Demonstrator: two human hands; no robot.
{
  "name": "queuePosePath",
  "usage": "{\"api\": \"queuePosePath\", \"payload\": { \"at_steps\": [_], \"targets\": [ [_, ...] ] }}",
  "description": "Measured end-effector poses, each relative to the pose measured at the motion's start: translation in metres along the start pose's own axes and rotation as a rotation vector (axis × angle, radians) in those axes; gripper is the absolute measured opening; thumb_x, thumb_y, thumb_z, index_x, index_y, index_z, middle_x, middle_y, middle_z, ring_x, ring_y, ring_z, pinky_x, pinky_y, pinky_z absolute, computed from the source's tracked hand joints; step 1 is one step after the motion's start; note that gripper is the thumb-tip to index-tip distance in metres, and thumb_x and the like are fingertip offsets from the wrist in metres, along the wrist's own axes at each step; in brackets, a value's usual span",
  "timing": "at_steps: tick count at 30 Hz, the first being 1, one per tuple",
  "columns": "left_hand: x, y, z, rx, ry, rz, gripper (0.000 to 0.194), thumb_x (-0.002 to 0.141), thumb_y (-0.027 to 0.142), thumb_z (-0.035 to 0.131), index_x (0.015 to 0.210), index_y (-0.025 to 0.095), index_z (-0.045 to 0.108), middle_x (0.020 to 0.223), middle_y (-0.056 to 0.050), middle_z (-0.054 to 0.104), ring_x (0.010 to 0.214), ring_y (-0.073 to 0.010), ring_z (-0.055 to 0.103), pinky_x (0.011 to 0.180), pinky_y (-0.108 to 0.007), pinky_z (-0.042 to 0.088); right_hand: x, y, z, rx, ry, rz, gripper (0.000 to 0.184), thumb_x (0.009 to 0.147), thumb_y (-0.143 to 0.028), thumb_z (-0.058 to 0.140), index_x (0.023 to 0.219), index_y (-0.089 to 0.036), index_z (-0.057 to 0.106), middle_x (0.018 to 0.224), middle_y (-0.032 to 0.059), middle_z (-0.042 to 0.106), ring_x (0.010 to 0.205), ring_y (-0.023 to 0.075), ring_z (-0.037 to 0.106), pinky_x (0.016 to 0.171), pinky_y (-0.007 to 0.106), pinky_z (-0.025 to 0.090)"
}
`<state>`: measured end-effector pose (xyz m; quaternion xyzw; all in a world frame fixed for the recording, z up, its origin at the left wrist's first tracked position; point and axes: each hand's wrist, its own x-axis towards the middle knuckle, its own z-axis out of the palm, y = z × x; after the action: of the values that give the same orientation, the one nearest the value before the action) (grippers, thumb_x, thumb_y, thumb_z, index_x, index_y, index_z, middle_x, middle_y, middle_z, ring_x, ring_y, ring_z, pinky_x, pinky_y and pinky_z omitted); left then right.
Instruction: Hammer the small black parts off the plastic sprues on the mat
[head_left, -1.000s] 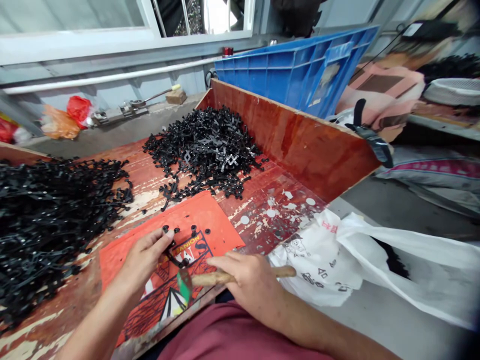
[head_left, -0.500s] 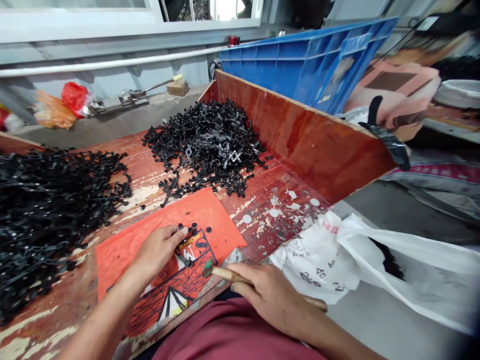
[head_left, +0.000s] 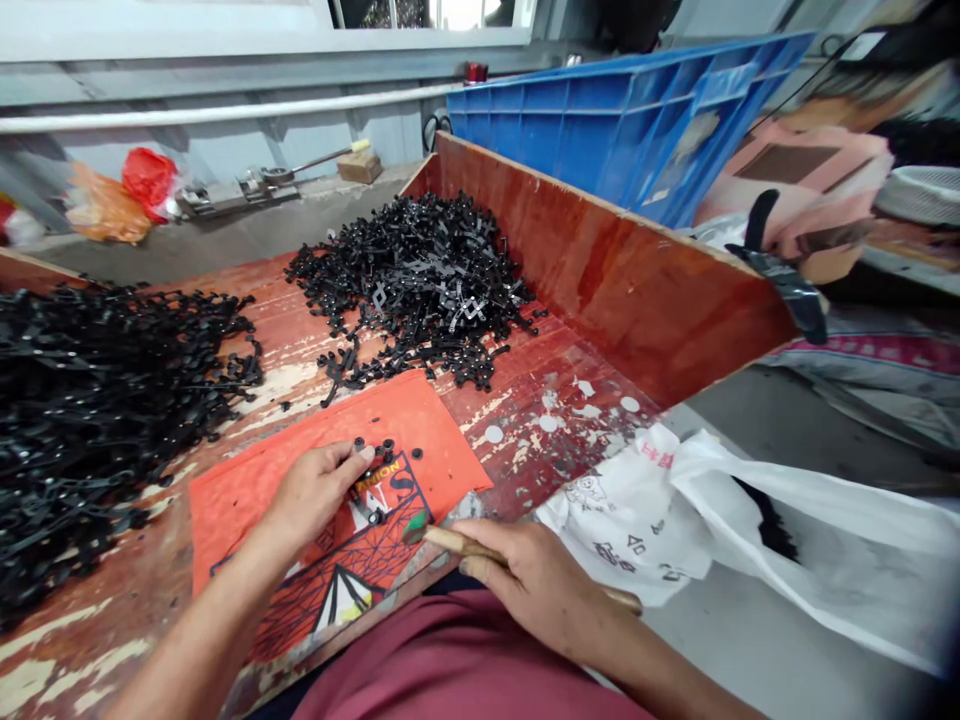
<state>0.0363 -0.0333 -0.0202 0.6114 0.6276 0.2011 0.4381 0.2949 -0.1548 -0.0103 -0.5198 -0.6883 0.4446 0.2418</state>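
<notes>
Head view, right hand [head_left: 544, 580] clasping hammer [head_left: 459, 543] over table edge [head_left: 396, 597], left hand [head_left: 311, 490] by black rings [head_left: 388, 448] — grip unclear, room rightward.

We hold our left hand [head_left: 311, 492] over an orange printed sheet [head_left: 450, 430], fingers close together beside small black round pieces [head_left: 388, 446]; whether they pinch one, we cannot tell. Our right hand [head_left: 536, 580] wraps around the wooden handle of a hammer [head_left: 452, 541], its green-marked head near the sheet's right edge. On the worn red tabletop [head_left: 525, 425] we see one heap of black parts [head_left: 97, 420] at left and another heap [head_left: 420, 270] beyond the sheet. A white bag [head_left: 637, 540] lies at our right; a blue crate [head_left: 570, 125] stands behind the wooden side board [head_left: 600, 265].
</notes>
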Motion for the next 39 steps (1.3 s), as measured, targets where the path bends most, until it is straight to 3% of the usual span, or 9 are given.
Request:
{"api": "queuePosePath", "payload": {
  "at_steps": [4,10,13,17,21,26,29,34,39],
  "targets": [
    [-0.001,0.006,0.000,0.114,-0.048,0.019,0.045,0.080,0.062,0.057,0.064,0.021,0.062,0.054,0.001,0.057,0.054,-0.0172,0.051,0.053,-0.026,0.030,0.000,-0.002,-0.001,0.026,-0.005,0.006,0.031,0.102,-0.027,0.051,0.129,-0.035,0.065,0.108,-0.0017,0.075,0.091,0.0165,0.070,0.082,0.027,0.050],
    [0.000,0.013,0.001,0.174,-0.012,-0.015,0.043,0.077,0.060,0.060,0.056,0.022,0.058,0.048,0.002,0.053,0.049,-0.0157,0.045,0.051,-0.027,0.025,-0.002,-0.002,-0.003,0.015,-0.014,-0.006,0.033,0.103,-0.029,0.050,0.131,-0.037,0.063,0.107,-0.0029,0.075,0.091,0.0159,0.071,0.084,0.027,0.052],
    [0.003,0.008,0.001,0.166,-0.055,-0.040,0.046,0.077,0.062,0.058,0.057,0.021,0.059,0.048,0.003,0.051,0.047,-0.0146,0.043,0.050,-0.026,0.024,0.005,-0.003,-0.009,-0.015,0.088,-0.050,0.039,0.104,-0.028,0.046,0.141,-0.036,0.055,0.118,-0.0011,0.073,0.096,0.0163,0.071,0.084,0.027,0.053],
    [0.005,0.000,0.000,0.172,-0.106,-0.049,0.049,0.078,0.065,0.054,0.062,0.020,0.060,0.050,0.003,0.051,0.048,-0.0140,0.042,0.049,-0.026,0.026,0.034,-0.012,-0.016,-0.174,0.253,-0.124,0.045,0.104,-0.027,0.044,0.149,-0.030,0.047,0.129,0.0032,0.069,0.107,0.0194,0.068,0.097,0.032,0.050],
    [0.004,0.001,-0.003,0.155,-0.105,-0.018,0.048,0.078,0.065,0.055,0.068,0.019,0.064,0.054,0.001,0.056,0.052,-0.0161,0.048,0.051,-0.026,0.030,0.062,-0.016,-0.013,-0.399,0.186,-0.148,0.046,0.102,-0.026,0.048,0.148,-0.032,0.048,0.121,0.0007,0.073,0.098,0.0193,0.071,0.087,0.030,0.054],
    [0.003,0.009,-0.005,0.163,-0.104,0.086,0.047,0.083,0.060,0.047,0.072,0.018,0.068,0.062,-0.002,0.061,0.058,-0.0185,0.051,0.056,-0.028,0.037,0.067,-0.015,-0.013,-0.596,0.173,-0.129,0.045,0.102,-0.029,0.049,0.147,-0.034,0.048,0.100,0.0011,0.078,0.083,0.0192,0.073,0.074,0.028,0.053],
    [0.003,0.009,-0.004,0.195,-0.076,0.088,0.046,0.084,0.056,0.047,0.073,0.019,0.070,0.060,-0.001,0.062,0.056,-0.0184,0.051,0.056,-0.028,0.038,0.064,-0.020,-0.020,-0.596,0.153,-0.131,0.045,0.101,-0.029,0.050,0.146,-0.033,0.050,0.095,0.0008,0.078,0.079,0.0181,0.072,0.072,0.027,0.052],
    [0.001,0.004,-0.003,0.183,-0.033,0.076,0.042,0.085,0.055,0.050,0.074,0.021,0.072,0.059,0.000,0.064,0.057,-0.0192,0.056,0.059,-0.027,0.039,0.060,-0.026,-0.024,-0.428,0.269,-0.211,0.047,0.105,-0.027,0.041,0.151,-0.031,0.043,0.123,0.0040,0.072,0.099,0.0181,0.070,0.088,0.029,0.052],
    [-0.002,0.004,-0.003,0.250,-0.007,0.042,0.041,0.086,0.054,0.049,0.076,0.023,0.073,0.060,0.000,0.066,0.060,-0.0201,0.059,0.060,-0.026,0.039,0.061,-0.021,-0.014,-0.578,0.152,-0.149,0.049,0.101,-0.026,0.049,0.150,-0.031,0.045,0.102,0.0035,0.077,0.084,0.0204,0.072,0.077,0.030,0.055]
  ]
}}
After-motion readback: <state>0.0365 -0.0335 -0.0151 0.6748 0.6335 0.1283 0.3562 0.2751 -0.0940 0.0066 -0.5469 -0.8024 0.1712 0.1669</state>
